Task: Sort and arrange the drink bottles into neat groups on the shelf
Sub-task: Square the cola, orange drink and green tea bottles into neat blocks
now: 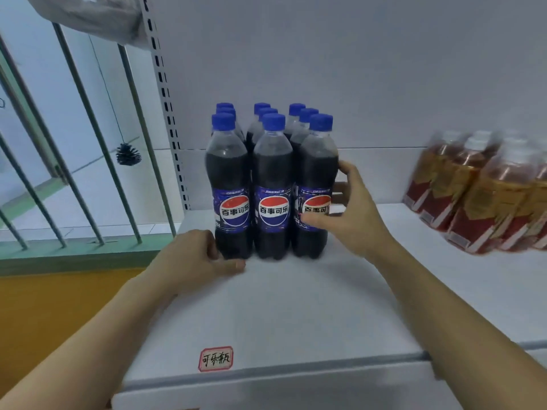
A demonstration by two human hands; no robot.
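The cola bottles [270, 184], dark drinks with blue caps, stood upright on the white shelf [296, 306] in a tight block of three columns, each column running back toward the rear wall, close to the slotted upright at the shelf's left end. The front three labels faced outward and lined up fairly evenly.

The right hand [352, 208] cupped the front-right bottle, thumb pressed on its label and fingers curled round its far side. The left hand [192, 258] rested on the shelf at the foot of the front-left bottle, fingers loosely bent against its base and thumb lying flat along the shelf; it seemed to brace the bottle rather than grip it.

Well apart to the right, a group of amber tea bottles [479, 190] with red and gold labels stood packed together, blurred, so their exact order could not be told. A red-bordered label sticker [215, 358] sat on the shelf's front, roughly in line with the cola.

By the look of it the sorting was largely done: two kinds, two groups. What remained seemed to be squaring up the cola block.
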